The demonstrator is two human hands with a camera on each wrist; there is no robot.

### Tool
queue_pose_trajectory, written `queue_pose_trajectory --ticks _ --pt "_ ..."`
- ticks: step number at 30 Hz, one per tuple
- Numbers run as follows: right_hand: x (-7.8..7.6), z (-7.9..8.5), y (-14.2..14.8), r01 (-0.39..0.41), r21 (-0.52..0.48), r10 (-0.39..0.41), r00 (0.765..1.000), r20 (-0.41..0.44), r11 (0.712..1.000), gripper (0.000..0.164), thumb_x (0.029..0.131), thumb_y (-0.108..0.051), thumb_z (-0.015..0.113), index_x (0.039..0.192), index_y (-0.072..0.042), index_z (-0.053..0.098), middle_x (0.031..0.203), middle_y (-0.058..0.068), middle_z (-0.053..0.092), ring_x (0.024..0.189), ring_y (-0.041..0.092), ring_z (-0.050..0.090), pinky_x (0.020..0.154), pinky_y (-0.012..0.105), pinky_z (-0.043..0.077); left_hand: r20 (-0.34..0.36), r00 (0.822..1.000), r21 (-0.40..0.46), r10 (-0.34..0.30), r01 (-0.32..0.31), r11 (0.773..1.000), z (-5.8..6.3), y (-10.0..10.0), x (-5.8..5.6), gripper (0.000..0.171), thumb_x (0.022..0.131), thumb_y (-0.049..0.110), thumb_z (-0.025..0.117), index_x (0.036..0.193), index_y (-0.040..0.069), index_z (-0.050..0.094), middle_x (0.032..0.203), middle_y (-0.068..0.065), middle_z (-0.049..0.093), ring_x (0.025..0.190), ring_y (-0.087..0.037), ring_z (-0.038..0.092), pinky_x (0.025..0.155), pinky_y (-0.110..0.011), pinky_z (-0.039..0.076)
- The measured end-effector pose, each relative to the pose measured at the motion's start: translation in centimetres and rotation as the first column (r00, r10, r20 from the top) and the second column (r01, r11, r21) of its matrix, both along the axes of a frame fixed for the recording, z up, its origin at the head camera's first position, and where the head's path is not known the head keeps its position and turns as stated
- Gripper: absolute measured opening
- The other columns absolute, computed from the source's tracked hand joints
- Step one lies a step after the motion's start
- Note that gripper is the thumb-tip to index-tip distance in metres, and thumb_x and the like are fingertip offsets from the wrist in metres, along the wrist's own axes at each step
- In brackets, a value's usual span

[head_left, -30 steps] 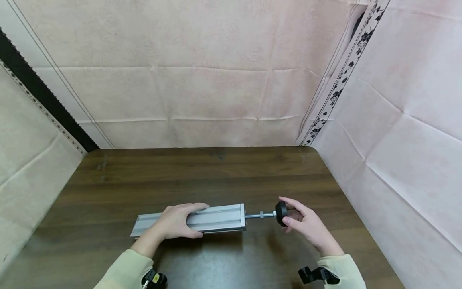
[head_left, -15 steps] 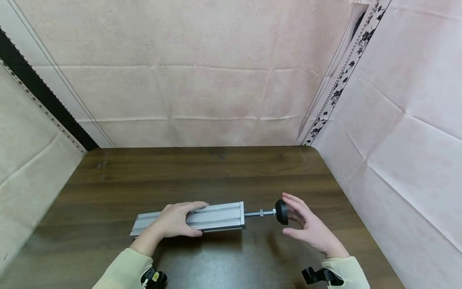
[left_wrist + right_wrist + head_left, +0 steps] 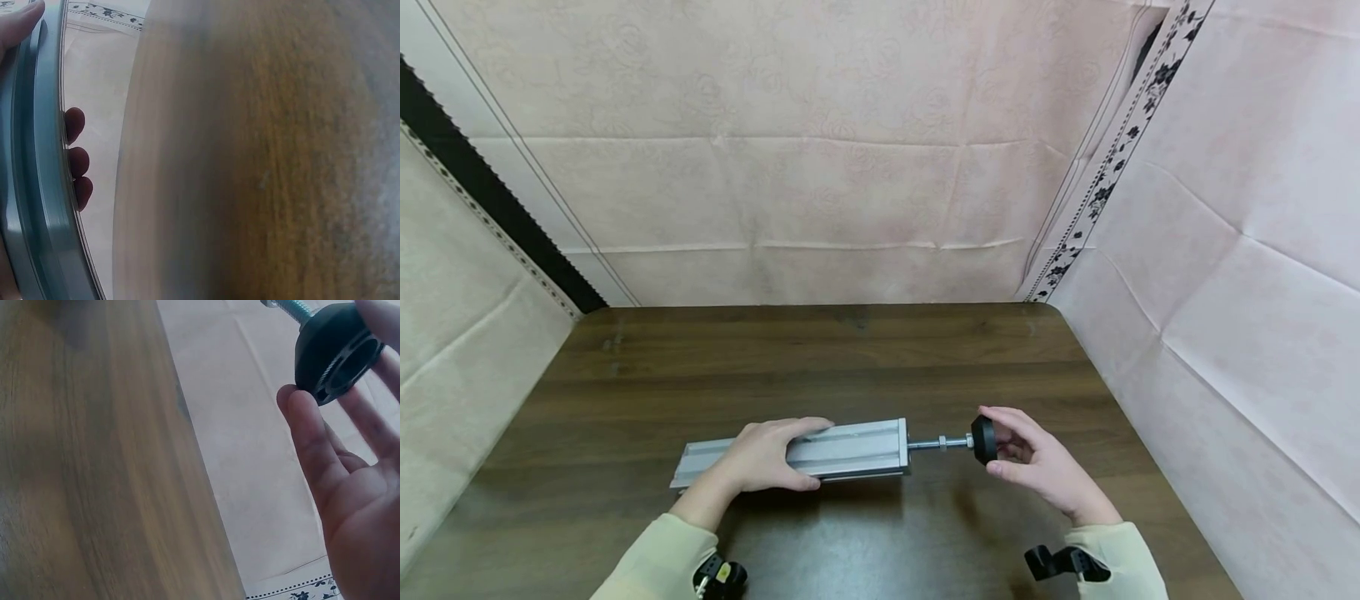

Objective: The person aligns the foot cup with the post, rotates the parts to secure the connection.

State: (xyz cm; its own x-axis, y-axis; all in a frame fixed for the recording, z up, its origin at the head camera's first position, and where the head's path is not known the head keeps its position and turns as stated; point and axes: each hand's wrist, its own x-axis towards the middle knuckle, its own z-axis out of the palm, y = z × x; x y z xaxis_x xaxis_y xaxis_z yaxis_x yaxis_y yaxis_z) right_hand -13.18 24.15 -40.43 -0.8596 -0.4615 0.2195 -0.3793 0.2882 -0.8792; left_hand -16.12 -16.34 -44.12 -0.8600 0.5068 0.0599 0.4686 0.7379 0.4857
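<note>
A grey aluminium profile (image 3: pixel 850 447) lies across the head view, held above the wooden table. My left hand (image 3: pixel 767 457) grips it from above near its middle. In the left wrist view, fingertips (image 3: pixel 77 162) curl past the edge of the profile (image 3: pixel 44 187). From its right end sticks a threaded rod (image 3: pixel 928 444) with a nut (image 3: pixel 943 443) partway along. At the rod's tip sits a black levelling foot (image 3: pixel 983 439). My right hand (image 3: pixel 1037 462) pinches that foot round its rim. The right wrist view shows the foot's hollow underside (image 3: pixel 353 365) between thumb and fingers.
The brown wooden table (image 3: pixel 820 358) spreads beneath both hands. Pale cloth walls (image 3: pixel 820 192) enclose it at the back and both sides. A dark gap (image 3: pixel 490 183) runs along the left corner. Each wrist wears a small black camera mount (image 3: pixel 1063 563).
Half a second ago my right hand's fingers stood spread away from the levelling foot; now they close on its rim again. The left hand and the profile have stayed put.
</note>
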Motion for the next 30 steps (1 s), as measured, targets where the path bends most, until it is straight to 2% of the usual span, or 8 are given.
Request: queue_pose_trajectory --ticks 6,10,13,17,20,25,30 --pt "-0.21 -0.15 -0.33 0.087 0.012 -0.088 0.991 0.099 0.996 0.054 0.087 -0.007 0.065 0.138 -0.01 0.046 0.116 0.016 0.049 0.085 0.019 0.06 0.069 0.03 0.05 -0.006 1.0 -0.002 0.004 -0.004 1.0 -0.03 -0.01 -0.05 0.073 0.065 0.061 0.072 0.131 0.036 0.053 0.127 0.009 0.057 0.109 -0.013 0.055 0.084 -0.043 0.04" --pt "-0.25 -0.12 -0.43 0.113 0.01 -0.113 0.984 0.139 0.994 0.051 0.089 -0.009 0.063 0.138 -0.009 0.046 0.115 0.019 0.052 0.083 0.018 0.061 0.067 0.032 0.051 -0.002 1.0 -0.004 0.006 -0.006 1.0 -0.05 -0.02 -0.06 0.073 0.065 0.062 0.072 0.131 0.036 0.053 0.127 0.009 0.056 0.109 -0.013 0.055 0.084 -0.043 0.04" --pt "-0.31 -0.11 -0.33 0.086 0.008 -0.087 0.991 0.107 0.996 0.057 0.088 -0.006 0.064 0.14 -0.011 0.043 0.123 0.02 0.05 0.095 0.016 0.06 0.077 0.03 0.049 0.001 1.0 -0.004 0.008 -0.008 1.0 -0.06 -0.02 -0.1 0.073 0.065 0.062 0.071 0.131 0.036 0.053 0.127 0.009 0.056 0.109 -0.014 0.055 0.084 -0.044 0.04" --pt "-0.27 -0.07 -0.1 0.0 -0.023 0.001 1.0 0.025 1.0 0.075 0.082 0.001 0.068 0.146 -0.01 0.03 0.141 0.012 0.036 0.114 0.015 0.051 0.09 0.025 0.041 -0.001 1.0 -0.003 0.01 -0.01 1.0 -0.03 -0.03 -0.18 0.072 0.065 0.061 0.072 0.131 0.037 0.053 0.127 0.009 0.056 0.109 -0.014 0.055 0.084 -0.043 0.04" --pt "-0.23 -0.17 0.0 -0.067 -0.06 0.065 0.998 -0.027 0.996 0.083 0.079 0.005 0.07 0.147 -0.008 0.025 0.145 0.008 0.026 0.121 0.014 0.044 0.094 0.024 0.039 0.003 1.0 -0.002 0.009 -0.009 1.0 0.02 -0.04 -0.23 0.073 0.065 0.061 0.072 0.131 0.036 0.053 0.127 0.009 0.056 0.109 -0.014 0.055 0.084 -0.044 0.04" --pt "-0.26 -0.68 0.16 -0.133 -0.086 0.125 0.988 -0.09 0.987 0.076 0.078 0.012 0.068 0.143 -0.001 0.03 0.146 0.008 0.024 0.124 0.012 0.041 0.094 0.024 0.039 0.009 1.0 -0.005 0.007 -0.007 1.0 0.07 -0.05 -0.33 0.073 0.065 0.062 0.071 0.131 0.037 0.053 0.127 0.01 0.056 0.109 -0.014 0.054 0.085 -0.044 0.04" --pt "-0.26 -0.63 0.19 -0.112 -0.067 0.105 0.99 -0.094 0.991 0.065 0.079 0.009 0.068 0.137 0.002 0.04 0.141 0.015 0.032 0.12 0.013 0.047 0.091 0.024 0.042 0.01 1.0 -0.005 0.003 -0.003 1.0 0.21 -0.01 -0.38 0.072 0.065 0.061 0.072 0.13 0.037 0.053 0.126 0.009 0.056 0.108 -0.013 0.055 0.085 -0.044 0.04"
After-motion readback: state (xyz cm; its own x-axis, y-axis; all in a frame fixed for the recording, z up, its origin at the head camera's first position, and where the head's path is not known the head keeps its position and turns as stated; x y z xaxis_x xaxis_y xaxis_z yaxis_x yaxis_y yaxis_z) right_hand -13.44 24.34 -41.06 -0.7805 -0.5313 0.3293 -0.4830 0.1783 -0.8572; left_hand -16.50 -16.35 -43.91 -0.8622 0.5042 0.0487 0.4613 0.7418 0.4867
